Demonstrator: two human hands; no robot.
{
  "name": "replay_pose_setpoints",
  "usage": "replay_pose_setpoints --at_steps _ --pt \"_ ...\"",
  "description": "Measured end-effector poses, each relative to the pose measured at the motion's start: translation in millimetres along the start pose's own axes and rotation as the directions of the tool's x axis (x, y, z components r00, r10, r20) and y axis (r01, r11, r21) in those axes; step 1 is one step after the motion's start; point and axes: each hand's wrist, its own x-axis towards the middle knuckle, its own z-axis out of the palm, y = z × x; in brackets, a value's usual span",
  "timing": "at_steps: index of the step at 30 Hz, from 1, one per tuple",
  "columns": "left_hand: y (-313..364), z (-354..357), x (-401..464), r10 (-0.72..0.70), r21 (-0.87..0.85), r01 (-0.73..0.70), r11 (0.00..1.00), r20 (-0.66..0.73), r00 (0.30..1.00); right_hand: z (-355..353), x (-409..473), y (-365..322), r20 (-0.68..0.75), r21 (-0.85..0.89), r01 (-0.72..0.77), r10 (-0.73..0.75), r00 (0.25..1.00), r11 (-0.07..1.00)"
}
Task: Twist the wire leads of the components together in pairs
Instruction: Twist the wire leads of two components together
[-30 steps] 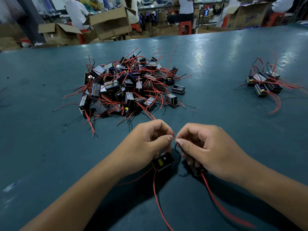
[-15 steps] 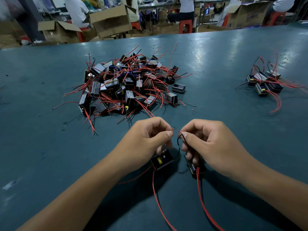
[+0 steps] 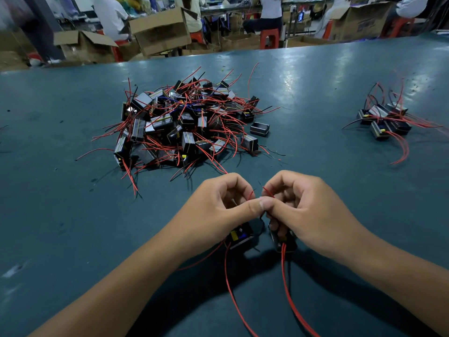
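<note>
Where thumbs meet, the wire leads (image 3: 267, 191) vanish.

A wide teal surface (image 3: 315, 76) is lit from above, with pale glare seen at its far right. Beyond its far edge, open cardboard boxes (image 3: 161, 32) are stacked on the floor, red stools (image 3: 269, 38) are placed among them, and seated people (image 3: 271, 10) are seen at benches.
</note>
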Motion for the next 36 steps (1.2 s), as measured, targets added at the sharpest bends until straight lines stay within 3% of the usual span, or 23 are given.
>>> replay_pose_setpoints --at_steps 7,17,24,36 --pt "4 1 -3 -0.005 0.055 0.0 0.998 0.088 0.996 -3 2 5 0.057 -0.053 0.024 -0.021 0.998 0.998" --pt "-2 3 -3 -0.017 0.28 0.001 0.96 0.056 0.998 3 0 5 0.066 -0.072 0.02 -0.015 0.998 0.997" --pt "-5 7 -3 0.043 0.39 -0.046 0.92 0.016 0.999 9 -4 2 -0.063 0.015 -0.015 0.015 0.998 1.0" --pt "-6 0 -3 0.002 0.212 -0.002 0.977 0.0 1.0 15 -6 12 -0.152 -0.103 0.073 -0.088 0.984 0.992"
